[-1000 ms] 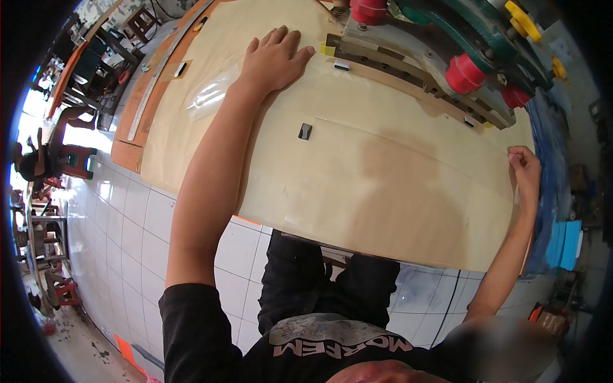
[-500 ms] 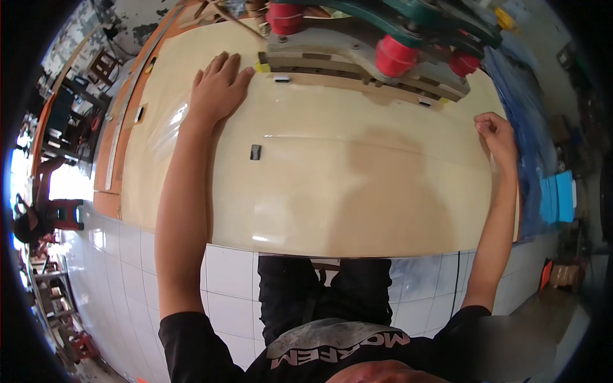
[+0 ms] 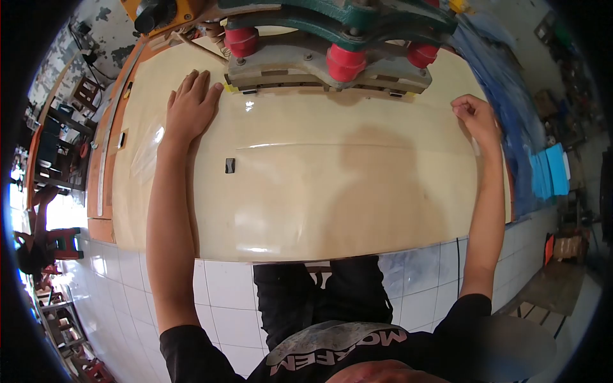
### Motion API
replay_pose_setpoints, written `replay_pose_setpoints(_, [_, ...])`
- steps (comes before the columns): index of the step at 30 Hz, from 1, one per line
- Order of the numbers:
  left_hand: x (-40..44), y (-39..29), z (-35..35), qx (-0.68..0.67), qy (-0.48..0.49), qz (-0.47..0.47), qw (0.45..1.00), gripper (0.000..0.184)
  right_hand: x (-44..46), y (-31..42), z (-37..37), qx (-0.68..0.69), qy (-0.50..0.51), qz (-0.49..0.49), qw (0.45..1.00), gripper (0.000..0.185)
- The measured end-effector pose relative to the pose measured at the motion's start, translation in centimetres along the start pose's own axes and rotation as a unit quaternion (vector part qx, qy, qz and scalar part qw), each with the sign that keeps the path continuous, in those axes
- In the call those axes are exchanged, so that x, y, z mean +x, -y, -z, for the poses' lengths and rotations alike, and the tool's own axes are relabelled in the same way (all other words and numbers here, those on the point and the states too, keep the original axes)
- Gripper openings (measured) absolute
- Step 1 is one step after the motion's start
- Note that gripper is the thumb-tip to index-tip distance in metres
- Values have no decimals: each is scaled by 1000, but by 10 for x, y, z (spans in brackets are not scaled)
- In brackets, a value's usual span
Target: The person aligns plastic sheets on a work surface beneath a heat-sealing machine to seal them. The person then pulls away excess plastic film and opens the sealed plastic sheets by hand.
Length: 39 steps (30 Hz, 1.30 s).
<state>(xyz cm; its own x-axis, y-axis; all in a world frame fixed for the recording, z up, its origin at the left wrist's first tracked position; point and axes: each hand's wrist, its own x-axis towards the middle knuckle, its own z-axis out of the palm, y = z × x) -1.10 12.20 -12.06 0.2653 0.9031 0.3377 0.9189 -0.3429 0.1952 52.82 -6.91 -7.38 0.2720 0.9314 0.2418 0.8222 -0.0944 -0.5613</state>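
Resting L hand on sheet; "MORFEM" on blk tee

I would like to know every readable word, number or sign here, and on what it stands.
"MORFEM", seen upside down, on the black fabric shirt; middle letters are less clear.
Long grey metal ruler-like strip: any markings are too small to read.
Green curved metal machine frame: no readable text.

The sheet between left hand and right hand is cream; ahead of them the machine is dark green (its mounts red). The plastic beside the right hand is blue, the tabletop orange-brown.
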Motion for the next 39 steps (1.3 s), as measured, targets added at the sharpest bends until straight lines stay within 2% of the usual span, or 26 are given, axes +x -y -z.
replay_pose_setpoints(20, [-1,-7,9,5,33,16,999,62,2,-14,-3,30,-12,7,999,9])
replay_pose_setpoints(32, [-3,-6,7,-6,10,15,1000,59,-2,-1,3,-23,-13,15,1000,13])
replay_pose_setpoints(34, [-6,-2,1,-4,5,13,1000,59,-8,21,16,-114,-122,9,986,13])
replay_pose_setpoints(35, [-2,-2,1,-1,-1,10,1000,58,-4,17,31,-118,-133,20,984,13])
replay_pose_setpoints(37, [-4,-7,7,-8,-4,22,1000,58,-3,-13,69,91,-307,57,946,15])
replay_pose_setpoints(39, [-4,-8,10,3,17,23,1000,59,-4,-25,107,219,-440,50,869,19])
